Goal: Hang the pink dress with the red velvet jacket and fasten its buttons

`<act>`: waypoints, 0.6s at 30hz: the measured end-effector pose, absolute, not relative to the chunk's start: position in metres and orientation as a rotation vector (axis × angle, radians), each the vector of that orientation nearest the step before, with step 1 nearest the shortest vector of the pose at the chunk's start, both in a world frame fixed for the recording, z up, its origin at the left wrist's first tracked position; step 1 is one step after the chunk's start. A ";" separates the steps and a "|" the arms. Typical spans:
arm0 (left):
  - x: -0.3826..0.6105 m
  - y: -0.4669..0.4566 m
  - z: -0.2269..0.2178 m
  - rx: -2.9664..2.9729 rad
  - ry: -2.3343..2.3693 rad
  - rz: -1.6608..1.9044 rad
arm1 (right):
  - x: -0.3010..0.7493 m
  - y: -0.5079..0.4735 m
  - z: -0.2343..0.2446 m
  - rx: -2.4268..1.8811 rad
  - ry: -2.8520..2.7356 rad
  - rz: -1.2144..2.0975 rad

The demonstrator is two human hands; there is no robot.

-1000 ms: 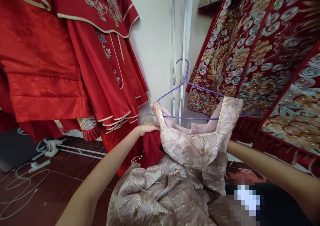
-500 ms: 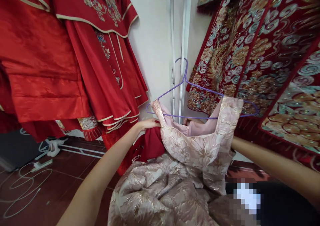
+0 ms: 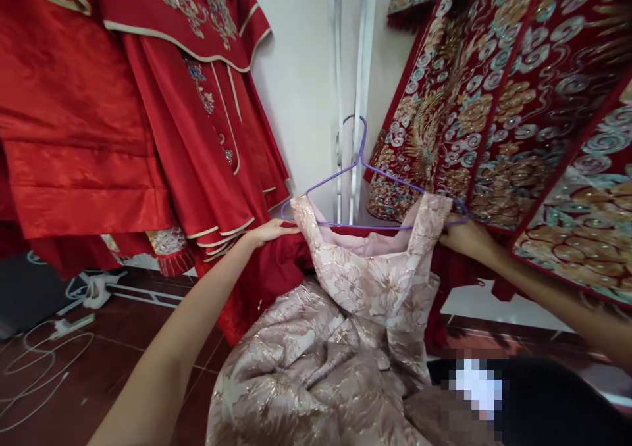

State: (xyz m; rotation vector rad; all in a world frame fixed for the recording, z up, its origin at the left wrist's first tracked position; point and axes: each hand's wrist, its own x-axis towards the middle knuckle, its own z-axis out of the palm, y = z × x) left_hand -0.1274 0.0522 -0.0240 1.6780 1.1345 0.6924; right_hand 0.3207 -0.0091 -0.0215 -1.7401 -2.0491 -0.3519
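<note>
A pale pink floral brocade dress [image 3: 365, 288] hangs by its straps on a purple wire hanger [image 3: 363, 170], its skirt bunched in folds toward me. My left hand [image 3: 269, 232] grips the dress at its left strap, fingers closed on the cloth by the hanger's left end. My right hand [image 3: 461, 235] holds the right strap and the hanger's right end, fingers closed. A dark red cloth [image 3: 281, 268] lies behind the dress.
Red embroidered robes [image 3: 148, 104] hang at the left. Dark red garments with gold and teal cloud embroidery [image 3: 518, 104] hang at the right. A white wall with vertical rails [image 3: 350, 71] stands behind. White cables [image 3: 44, 354] lie on the dark red floor tiles.
My right hand has come out from behind the dress to the right strap. The hanger and dress top have shifted a little left and away from me.
</note>
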 end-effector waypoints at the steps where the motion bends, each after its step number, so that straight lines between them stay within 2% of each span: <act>1: -0.130 0.051 -0.022 1.693 1.168 0.685 | 0.328 -0.005 -0.021 -1.772 -2.053 -0.358; 8: -0.155 0.067 -0.005 2.106 1.435 0.675 | 0.349 -0.001 0.000 -1.843 -1.852 -0.413; 14: -0.145 0.099 0.004 2.135 1.616 1.384 | 0.323 -0.010 0.028 -1.694 -1.613 -0.450; 18: -0.125 0.088 0.017 2.167 1.529 1.795 | 0.314 -0.022 0.052 -1.523 -1.415 -0.589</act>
